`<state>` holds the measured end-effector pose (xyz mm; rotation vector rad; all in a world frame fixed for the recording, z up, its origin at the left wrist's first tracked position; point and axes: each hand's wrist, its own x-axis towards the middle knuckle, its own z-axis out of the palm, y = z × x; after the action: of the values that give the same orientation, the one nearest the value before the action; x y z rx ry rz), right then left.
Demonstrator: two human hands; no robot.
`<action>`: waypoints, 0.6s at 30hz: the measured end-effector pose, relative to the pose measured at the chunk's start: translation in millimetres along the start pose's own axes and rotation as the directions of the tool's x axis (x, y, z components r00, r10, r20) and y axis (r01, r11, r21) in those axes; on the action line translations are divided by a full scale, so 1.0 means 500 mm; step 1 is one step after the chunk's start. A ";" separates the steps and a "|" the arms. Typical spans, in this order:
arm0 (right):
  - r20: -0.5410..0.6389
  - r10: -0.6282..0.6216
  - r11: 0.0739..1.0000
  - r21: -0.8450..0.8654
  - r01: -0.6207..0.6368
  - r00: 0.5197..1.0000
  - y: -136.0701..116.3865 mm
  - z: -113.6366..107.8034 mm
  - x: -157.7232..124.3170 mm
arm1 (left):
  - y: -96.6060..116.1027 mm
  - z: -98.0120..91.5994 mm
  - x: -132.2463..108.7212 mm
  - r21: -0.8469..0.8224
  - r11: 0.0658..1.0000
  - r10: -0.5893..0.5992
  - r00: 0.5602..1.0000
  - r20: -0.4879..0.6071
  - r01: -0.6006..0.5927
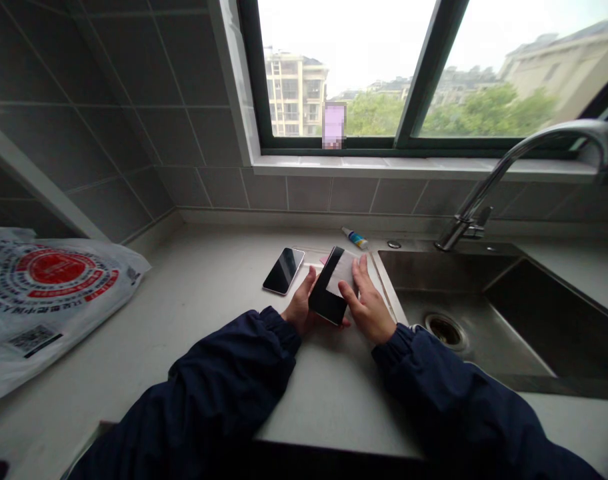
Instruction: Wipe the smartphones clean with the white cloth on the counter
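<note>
Navy sleeves [229, 373], black phone [324, 303], zigzag-edged cloth [341, 269]

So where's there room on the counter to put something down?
There's a wide bare patch of counter between the white bag and the flat-lying phone. A smaller one lies between the sleeves. It's crowded just left of the sink: tube, left hand, right hand and black device.

Smooth glossy phone [325, 301], matt cloth [342, 268], satin metal sink [499, 343], shiny metal tap [471, 205], crinkled plastic bag [59, 297]
</note>
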<state>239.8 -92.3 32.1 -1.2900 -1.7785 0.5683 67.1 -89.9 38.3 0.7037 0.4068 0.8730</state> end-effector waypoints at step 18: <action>0.137 -0.152 0.981 0.141 0.133 0.979 -0.030 -0.010 -0.011 | 0.013 0.002 -0.001 -0.022 0.995 0.092 0.958 -0.270 -0.101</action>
<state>236.4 -103.2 44.1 -1.0437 -1.9029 0.7019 63.7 -88.1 43.6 0.5767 0.6019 1.0714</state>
